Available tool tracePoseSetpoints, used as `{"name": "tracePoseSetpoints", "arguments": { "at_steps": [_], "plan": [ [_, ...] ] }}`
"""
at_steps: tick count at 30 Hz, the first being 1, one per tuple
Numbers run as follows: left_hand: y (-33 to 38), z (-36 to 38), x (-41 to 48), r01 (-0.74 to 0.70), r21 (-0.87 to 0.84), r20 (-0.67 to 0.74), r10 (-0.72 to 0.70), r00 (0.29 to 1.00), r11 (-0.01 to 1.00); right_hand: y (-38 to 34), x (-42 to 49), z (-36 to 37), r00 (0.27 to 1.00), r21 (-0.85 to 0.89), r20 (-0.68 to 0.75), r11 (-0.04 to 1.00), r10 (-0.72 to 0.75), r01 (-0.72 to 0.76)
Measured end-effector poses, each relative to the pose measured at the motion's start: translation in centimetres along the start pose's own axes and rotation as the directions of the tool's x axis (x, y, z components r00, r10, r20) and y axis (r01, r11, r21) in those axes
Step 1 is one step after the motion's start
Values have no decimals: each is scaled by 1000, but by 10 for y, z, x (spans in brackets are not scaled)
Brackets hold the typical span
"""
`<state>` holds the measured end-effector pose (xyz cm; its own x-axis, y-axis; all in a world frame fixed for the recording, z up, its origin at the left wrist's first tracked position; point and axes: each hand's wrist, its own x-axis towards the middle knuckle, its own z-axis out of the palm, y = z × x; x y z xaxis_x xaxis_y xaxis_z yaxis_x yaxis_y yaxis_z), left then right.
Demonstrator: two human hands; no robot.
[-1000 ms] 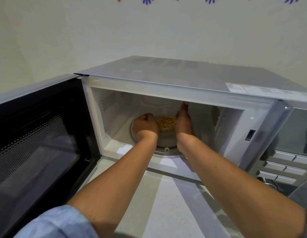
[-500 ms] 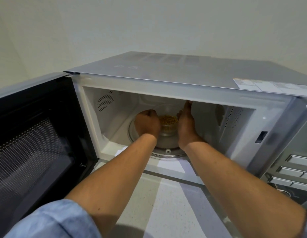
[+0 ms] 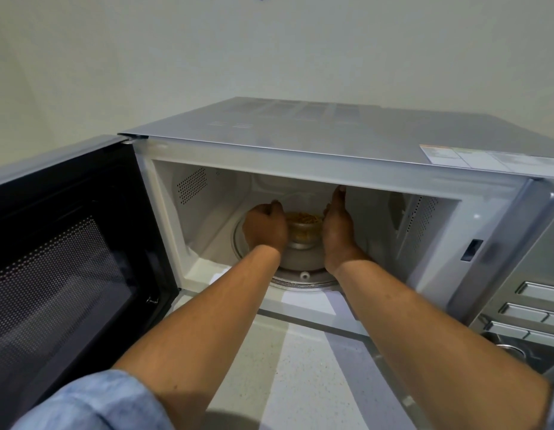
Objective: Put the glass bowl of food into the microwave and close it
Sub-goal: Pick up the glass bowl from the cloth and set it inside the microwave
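The glass bowl of yellow food sits on the round glass turntable inside the microwave, cupped between left hand and right hand; door open.

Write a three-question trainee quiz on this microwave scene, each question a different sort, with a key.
1. True or false: the microwave door is shut.
2. Multiple choice: the bowl sits A) on the counter, B) on the turntable inside the microwave, C) on top of the microwave.
3. Fill in: the left hand and right hand are on either ____ of the bowl.

Key: 1 false; 2 B; 3 side.
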<state>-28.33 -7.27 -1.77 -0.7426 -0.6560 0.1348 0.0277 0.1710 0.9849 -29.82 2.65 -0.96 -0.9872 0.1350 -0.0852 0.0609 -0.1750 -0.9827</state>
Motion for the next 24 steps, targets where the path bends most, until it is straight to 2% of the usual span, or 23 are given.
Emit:
{"name": "tracePoseSetpoints", "arguments": {
  "at_steps": [7, 11, 15, 17, 19, 21, 24],
  "plan": [
    [4, -13, -12, 16, 22, -11, -16, 1000, 1000, -2, -15, -4, 996, -36, -29, 996, -80, 79],
    [15, -21, -23, 15, 42, 54, -18, 998, 999, -6, -22, -9, 999, -86, 14, 995, -42, 43],
    [22, -30, -40, -41, 74, 92, 34, 995, 996, -11, -32, -9, 1000, -162, -4, 987, -11, 10],
    [24, -37, -51, -44, 38, 88, 41, 995, 998, -11, -42, -11, 999, -211, -19, 977, -30, 26],
    [27, -44, -65, -43, -34, 63, 45, 997, 998, -9, -61, -16, 996, -261, 8, 961, -88, 87],
    [28, -51, -81, -91, -67, 57, 94, 994, 994, -5, -84, -23, 977, -273, 61, 939, -202, 211],
    [21, -62, -110, -179, -77, 72, 185, 980, 981, -1, -120, -32, 915, -290, 134, 868, -380, 403]
  ]
}}
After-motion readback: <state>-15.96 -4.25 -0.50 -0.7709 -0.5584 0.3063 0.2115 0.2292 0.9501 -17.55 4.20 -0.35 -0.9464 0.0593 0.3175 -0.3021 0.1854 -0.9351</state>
